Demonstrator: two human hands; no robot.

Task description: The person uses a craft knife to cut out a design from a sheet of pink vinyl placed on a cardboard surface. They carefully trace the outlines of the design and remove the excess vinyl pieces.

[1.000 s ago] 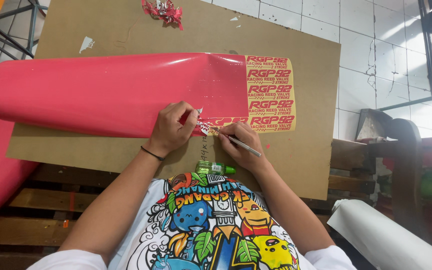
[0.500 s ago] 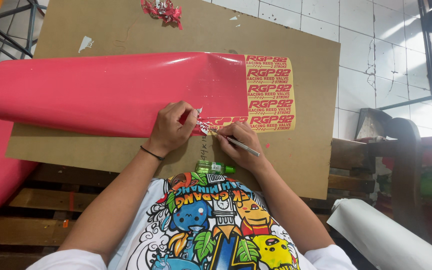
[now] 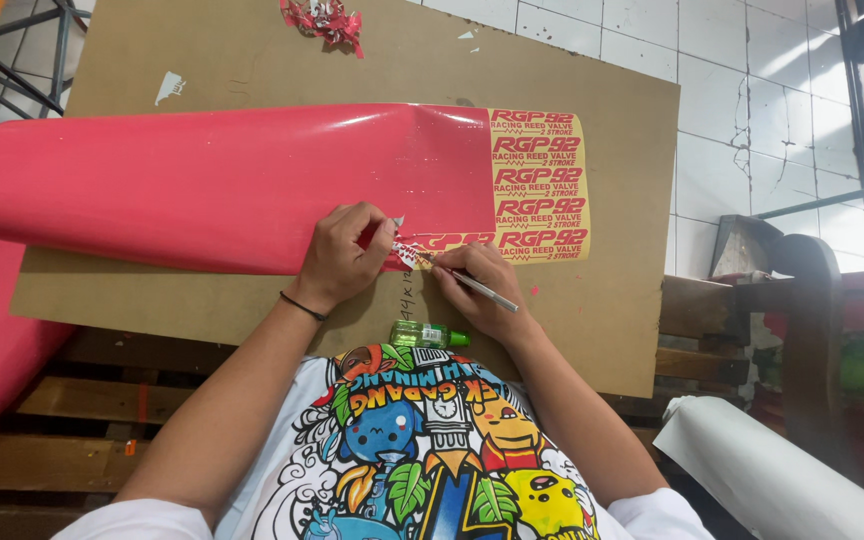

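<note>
**Two hands at the edge of a red vinyl sheet**

Two bare hands meet at the lower edge of a glossy red vinyl sheet (image 3: 222,185) that lies across a brown cardboard panel (image 3: 612,310). The left hand (image 3: 344,255) rests on the sheet's lower edge, fingers curled and pinched on a small strip of peeled red vinyl (image 3: 407,250). Just right of that strip, the right hand (image 3: 482,290) is closed in a pen grip around a thin silver craft knife (image 3: 472,283), its tip at the sheet's edge. To the right of the red sheet, touching it, sits the weeded yellow sticker backing (image 3: 540,185) with rows of red lettering. Below the sheet, near the right hand, a small green bottle (image 3: 427,335) lies on its side on the cardboard. Above the sheet, at the panel's top edge, lies a crumpled heap of red vinyl scraps (image 3: 324,18). Well right of the sheet, off the panel, is a white roll (image 3: 782,480).
</note>
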